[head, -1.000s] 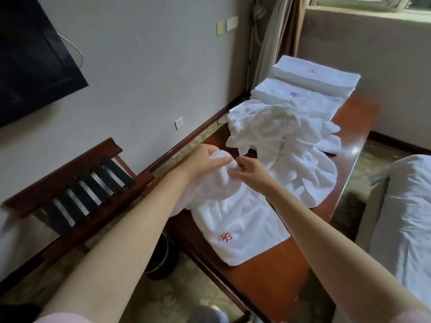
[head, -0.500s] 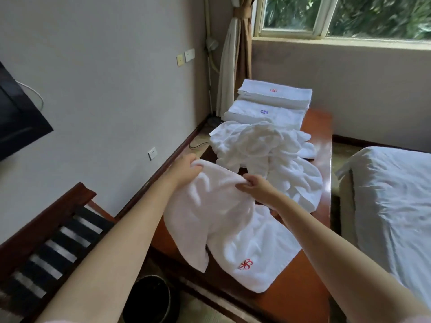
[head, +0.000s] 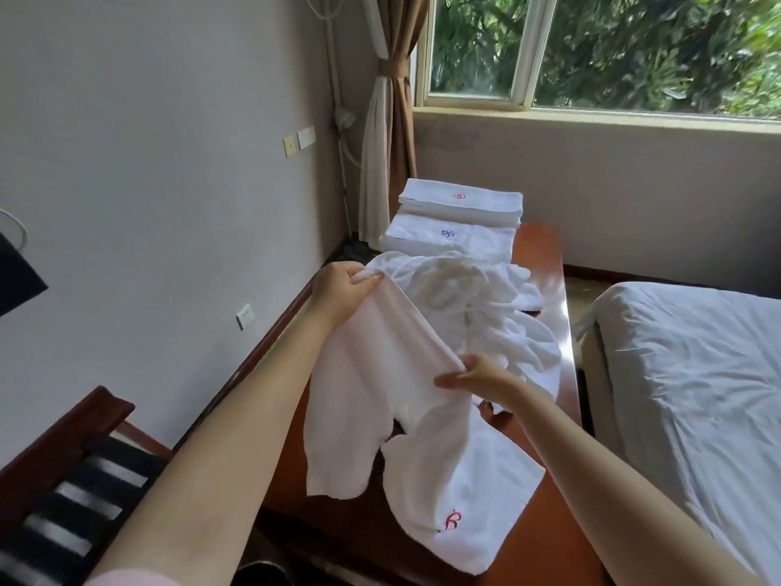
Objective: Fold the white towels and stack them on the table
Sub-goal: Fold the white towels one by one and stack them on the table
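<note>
Stretching towel between left hand, right hand.

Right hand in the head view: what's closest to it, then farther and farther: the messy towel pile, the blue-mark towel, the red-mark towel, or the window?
From the right hand, pinching the held towel:
1. Messy towel pile, just beyond it on the table.
2. Blue-mark towel, folded, behind the pile.
3. Red-mark towel, folded, farther back still.
4. Window, on the back wall.
</note>
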Action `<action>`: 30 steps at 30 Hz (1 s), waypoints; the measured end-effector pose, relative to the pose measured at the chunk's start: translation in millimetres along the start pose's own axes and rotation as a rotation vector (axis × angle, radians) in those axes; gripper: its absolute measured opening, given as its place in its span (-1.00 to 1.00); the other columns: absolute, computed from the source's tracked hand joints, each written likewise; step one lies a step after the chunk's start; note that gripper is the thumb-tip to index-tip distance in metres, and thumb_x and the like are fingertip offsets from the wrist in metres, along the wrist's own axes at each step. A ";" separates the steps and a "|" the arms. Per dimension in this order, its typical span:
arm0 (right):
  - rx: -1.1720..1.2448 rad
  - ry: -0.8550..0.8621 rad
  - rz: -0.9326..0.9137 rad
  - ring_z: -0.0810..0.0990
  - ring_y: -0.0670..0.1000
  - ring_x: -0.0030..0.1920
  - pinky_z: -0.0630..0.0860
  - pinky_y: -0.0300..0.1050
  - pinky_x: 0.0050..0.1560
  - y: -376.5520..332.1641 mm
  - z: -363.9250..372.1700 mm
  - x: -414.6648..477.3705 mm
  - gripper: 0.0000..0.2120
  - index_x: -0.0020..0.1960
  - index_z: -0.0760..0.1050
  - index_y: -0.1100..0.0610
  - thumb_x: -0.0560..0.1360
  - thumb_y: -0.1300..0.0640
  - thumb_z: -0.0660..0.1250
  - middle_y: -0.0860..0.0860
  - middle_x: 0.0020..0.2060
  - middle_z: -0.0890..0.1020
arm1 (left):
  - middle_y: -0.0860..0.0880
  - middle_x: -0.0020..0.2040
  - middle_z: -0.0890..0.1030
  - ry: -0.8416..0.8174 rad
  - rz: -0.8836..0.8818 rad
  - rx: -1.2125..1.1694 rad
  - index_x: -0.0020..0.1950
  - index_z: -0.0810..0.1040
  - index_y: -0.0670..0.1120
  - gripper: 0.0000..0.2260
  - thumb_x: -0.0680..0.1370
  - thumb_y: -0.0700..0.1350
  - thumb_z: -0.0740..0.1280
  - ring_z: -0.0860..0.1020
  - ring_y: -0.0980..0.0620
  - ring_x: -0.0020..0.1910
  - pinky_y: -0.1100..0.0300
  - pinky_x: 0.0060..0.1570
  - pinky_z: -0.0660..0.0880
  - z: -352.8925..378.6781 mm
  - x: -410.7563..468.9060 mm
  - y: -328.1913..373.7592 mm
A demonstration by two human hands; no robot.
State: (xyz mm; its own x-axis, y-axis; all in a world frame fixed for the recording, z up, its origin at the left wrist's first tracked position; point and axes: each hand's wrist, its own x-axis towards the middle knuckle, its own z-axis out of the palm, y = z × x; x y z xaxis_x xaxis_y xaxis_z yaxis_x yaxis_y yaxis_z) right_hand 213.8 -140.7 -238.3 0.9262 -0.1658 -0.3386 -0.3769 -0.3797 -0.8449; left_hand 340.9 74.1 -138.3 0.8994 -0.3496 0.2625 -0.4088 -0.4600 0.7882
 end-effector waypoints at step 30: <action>0.294 -0.269 -0.262 0.42 -0.03 -0.25 0.45 -0.08 -0.16 13.5 -0.8 -5.7 -0.82 -0.14 0.35 0.08 0.63 0.09 0.15 -0.02 -0.26 0.45 | 0.12 -0.59 0.29 0.194 -0.251 0.217 -0.55 0.37 0.01 -0.58 0.48 -0.14 0.41 0.29 0.19 -0.52 0.38 -0.49 0.16 71.6 -81.8 60.1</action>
State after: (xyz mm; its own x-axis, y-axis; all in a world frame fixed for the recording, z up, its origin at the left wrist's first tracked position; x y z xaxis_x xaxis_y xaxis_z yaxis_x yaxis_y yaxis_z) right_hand 203.5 -145.6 -247.4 0.9743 0.1575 -0.1611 -0.1471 -0.0969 -0.9844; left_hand 231.6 16.6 -152.2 0.9797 -0.0524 0.1934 -0.1767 -0.6812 0.7105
